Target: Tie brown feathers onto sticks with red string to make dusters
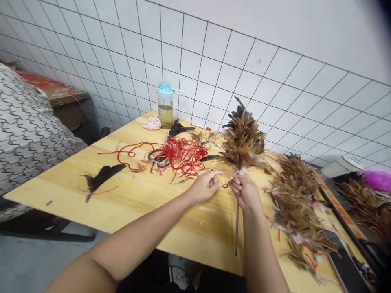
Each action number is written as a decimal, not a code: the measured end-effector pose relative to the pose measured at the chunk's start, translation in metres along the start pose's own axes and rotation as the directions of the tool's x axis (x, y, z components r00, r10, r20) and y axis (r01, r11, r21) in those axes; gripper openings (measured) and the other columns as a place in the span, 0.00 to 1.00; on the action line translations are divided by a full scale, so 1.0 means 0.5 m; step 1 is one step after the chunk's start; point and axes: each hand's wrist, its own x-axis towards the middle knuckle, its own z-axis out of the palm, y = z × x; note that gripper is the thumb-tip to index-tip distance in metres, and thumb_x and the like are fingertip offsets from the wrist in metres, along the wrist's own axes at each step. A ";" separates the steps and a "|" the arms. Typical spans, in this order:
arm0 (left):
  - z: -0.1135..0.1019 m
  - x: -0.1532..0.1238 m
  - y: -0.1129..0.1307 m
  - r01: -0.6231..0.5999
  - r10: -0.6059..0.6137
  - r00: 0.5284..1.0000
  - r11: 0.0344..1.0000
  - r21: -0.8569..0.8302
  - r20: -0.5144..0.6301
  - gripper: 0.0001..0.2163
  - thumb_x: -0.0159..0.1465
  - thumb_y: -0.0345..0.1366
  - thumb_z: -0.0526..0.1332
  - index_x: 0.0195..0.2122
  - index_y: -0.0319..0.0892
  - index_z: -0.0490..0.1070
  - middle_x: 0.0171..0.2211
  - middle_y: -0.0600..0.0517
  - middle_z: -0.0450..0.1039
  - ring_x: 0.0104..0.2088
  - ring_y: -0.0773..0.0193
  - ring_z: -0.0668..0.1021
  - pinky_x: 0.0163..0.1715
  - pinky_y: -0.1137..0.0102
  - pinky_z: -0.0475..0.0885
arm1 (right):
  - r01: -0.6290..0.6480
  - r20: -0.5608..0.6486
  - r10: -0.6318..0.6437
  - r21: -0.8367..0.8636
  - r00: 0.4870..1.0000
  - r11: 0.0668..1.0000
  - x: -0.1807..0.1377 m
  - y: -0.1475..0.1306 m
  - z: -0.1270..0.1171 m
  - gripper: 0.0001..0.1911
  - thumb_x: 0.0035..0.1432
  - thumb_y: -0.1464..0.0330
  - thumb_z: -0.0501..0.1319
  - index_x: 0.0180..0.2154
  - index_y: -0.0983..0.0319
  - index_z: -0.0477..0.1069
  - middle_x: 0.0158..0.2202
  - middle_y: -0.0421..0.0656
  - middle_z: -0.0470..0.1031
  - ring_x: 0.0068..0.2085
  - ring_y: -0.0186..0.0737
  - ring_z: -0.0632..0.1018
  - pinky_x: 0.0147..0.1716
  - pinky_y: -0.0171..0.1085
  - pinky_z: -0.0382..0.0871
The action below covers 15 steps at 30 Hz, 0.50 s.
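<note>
Feathers, brown and black, bunched into a duster head [242, 138] on a thin dark wooden stick [237, 228], stand up from my right hand [246, 193] over the pale wooden table [131, 195]. My right fingers are curled tight around the stick just under the bunch, where red string [229, 182] is wound about it; the stick's lower end slants down past my wrist toward the table's near edge. My left hand [206, 186] is just beside the right, thumb and forefinger pressed together on the loose end of that string, the other fingers folded in.

Behind my left hand lies a tangled heap of red cord [180, 156], with loose strands trailing left across the wood. Farther left a single dark feather [100, 178] lies flat by itself. To my right, strips of brown feathers [297, 203] tied with red thread run down the table's edge. Near the white tiled wall [214, 53] stands a clear plastic bottle with a teal lid [165, 105], a crumpled pink scrap [152, 123] beside it and a red and white marker [200, 126] nearby. A grey patterned cushion [27, 130] sits off the table's left side.
</note>
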 end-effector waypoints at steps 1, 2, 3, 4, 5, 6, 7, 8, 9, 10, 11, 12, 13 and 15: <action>0.006 0.000 -0.003 0.018 -0.018 1.000 1.000 -0.005 0.019 0.19 0.59 0.35 0.58 0.52 0.38 0.69 0.28 0.54 0.65 0.25 0.70 0.66 0.28 0.74 0.63 | -0.001 0.020 0.002 -0.015 1.000 1.000 0.002 0.008 0.008 0.17 0.45 0.61 0.69 0.28 0.63 0.65 0.16 0.30 0.56 0.14 0.20 0.51 0.12 0.23 0.42; 0.008 0.000 -0.006 0.027 -0.027 0.999 1.000 0.008 0.028 0.18 0.59 0.34 0.58 0.51 0.38 0.70 0.29 0.54 0.65 0.25 0.70 0.66 0.28 0.74 0.63 | -0.003 0.031 0.004 -0.029 1.000 1.000 0.003 0.016 0.016 0.17 0.45 0.59 0.69 0.28 0.63 0.65 0.15 0.29 0.56 0.14 0.20 0.51 0.12 0.23 0.42; 0.008 0.001 -0.009 0.031 -0.031 0.999 0.999 0.032 0.029 0.16 0.58 0.34 0.58 0.48 0.39 0.72 0.29 0.54 0.65 0.25 0.70 0.66 0.28 0.74 0.63 | -0.006 0.036 0.007 -0.040 0.999 0.999 0.006 0.024 0.023 0.18 0.45 0.59 0.69 0.28 0.63 0.65 0.15 0.29 0.55 0.14 0.20 0.51 0.12 0.23 0.41; 0.007 0.002 -0.011 0.031 -0.033 0.999 0.998 0.056 0.025 0.14 0.58 0.34 0.58 0.45 0.39 0.73 0.29 0.53 0.65 0.26 0.70 0.66 0.28 0.74 0.62 | -0.009 0.036 0.011 -0.044 0.999 0.999 0.008 0.032 0.028 0.18 0.45 0.58 0.69 0.28 0.63 0.65 0.15 0.29 0.55 0.14 0.20 0.50 0.12 0.23 0.41; 0.004 0.003 -0.012 0.034 -0.036 0.999 0.997 0.068 0.021 0.11 0.58 0.34 0.58 0.41 0.39 0.75 0.28 0.53 0.65 0.26 0.70 0.66 0.28 0.74 0.62 | -0.014 0.032 0.016 -0.044 0.999 0.999 0.010 0.039 0.032 0.18 0.44 0.57 0.69 0.28 0.63 0.65 0.15 0.29 0.54 0.14 0.20 0.50 0.12 0.23 0.41; 0.001 0.004 -0.012 0.040 -0.041 0.999 0.997 0.061 0.018 0.09 0.58 0.34 0.58 0.38 0.39 0.75 0.28 0.53 0.65 0.26 0.70 0.66 0.27 0.74 0.61 | -0.018 0.025 0.019 -0.039 0.999 0.999 0.012 0.045 0.034 0.19 0.44 0.57 0.69 0.27 0.63 0.65 0.15 0.29 0.54 0.14 0.20 0.49 0.11 0.23 0.41; -0.002 0.005 -0.013 0.049 -0.050 0.999 0.998 0.038 0.022 0.08 0.59 0.34 0.57 0.35 0.39 0.75 0.27 0.53 0.65 0.26 0.70 0.66 0.26 0.74 0.61 | -0.020 0.016 0.020 -0.028 1.000 0.999 0.014 0.049 0.035 0.18 0.44 0.57 0.69 0.27 0.63 0.65 0.15 0.29 0.54 0.14 0.20 0.49 0.11 0.24 0.41; -0.005 0.005 -0.013 0.060 -0.060 0.998 0.998 0.008 0.030 0.08 0.60 0.35 0.56 0.34 0.39 0.74 0.26 0.54 0.66 0.25 0.70 0.66 0.26 0.74 0.60 | -0.021 0.008 0.021 -0.013 1.000 1.000 0.016 0.051 0.035 0.18 0.45 0.58 0.68 0.27 0.62 0.65 0.15 0.29 0.54 0.14 0.20 0.49 0.11 0.24 0.41; -0.008 0.005 -0.015 0.070 -0.069 0.997 0.997 -0.020 0.043 0.08 0.60 0.35 0.56 0.32 0.39 0.73 0.24 0.54 0.66 0.24 0.70 0.65 0.25 0.75 0.60 | -0.022 0.004 0.022 0.009 1.000 1.000 0.018 0.051 0.033 0.17 0.46 0.59 0.68 0.27 0.62 0.65 0.15 0.29 0.54 0.14 0.21 0.49 0.11 0.24 0.41; -0.010 0.005 -0.017 0.080 -0.078 0.995 0.996 -0.034 0.060 0.08 0.60 0.36 0.56 0.31 0.40 0.72 0.23 0.55 0.66 0.23 0.71 0.65 0.23 0.75 0.59 | -0.023 0.004 0.023 0.035 1.000 0.999 0.019 0.049 0.030 0.15 0.47 0.60 0.67 0.27 0.62 0.65 0.15 0.29 0.54 0.14 0.21 0.49 0.11 0.23 0.42; -0.012 0.005 -0.021 0.091 -0.088 0.993 0.995 -0.036 0.074 0.08 0.60 0.37 0.56 0.31 0.40 0.72 0.22 0.56 0.65 0.22 0.71 0.64 0.22 0.75 0.58 | -0.027 0.004 0.027 0.066 1.000 0.997 0.019 0.045 0.027 0.14 0.48 0.62 0.67 0.27 0.62 0.64 0.16 0.29 0.54 0.14 0.21 0.50 0.11 0.23 0.43; -0.013 0.006 -0.024 0.110 -0.107 0.991 0.993 -0.032 0.080 0.07 0.60 0.37 0.57 0.30 0.40 0.71 0.20 0.57 0.64 0.21 0.72 0.64 0.21 0.76 0.57 | -0.031 0.002 0.031 0.101 1.000 0.994 0.019 0.040 0.023 0.13 0.49 0.63 0.66 0.27 0.62 0.64 0.16 0.29 0.54 0.15 0.21 0.50 0.11 0.23 0.43; -0.014 0.006 -0.028 0.144 -0.141 0.987 0.989 -0.042 0.074 0.07 0.59 0.37 0.58 0.29 0.40 0.70 0.20 0.57 0.64 0.21 0.72 0.64 0.21 0.76 0.57 | -0.035 -0.006 0.036 0.138 0.999 0.990 0.019 0.035 0.019 0.12 0.50 0.64 0.66 0.27 0.62 0.63 0.17 0.29 0.54 0.15 0.21 0.50 0.11 0.22 0.44; -0.015 0.009 -0.033 0.235 -0.233 0.972 0.959 -0.157 0.036 0.06 0.59 0.37 0.59 0.29 0.40 0.68 0.20 0.57 0.66 0.20 0.73 0.67 0.20 0.76 0.60 | -0.035 -0.032 0.043 0.216 0.999 0.976 0.016 0.022 0.012 0.11 0.52 0.67 0.65 0.27 0.62 0.63 0.17 0.29 0.54 0.15 0.20 0.51 0.12 0.22 0.45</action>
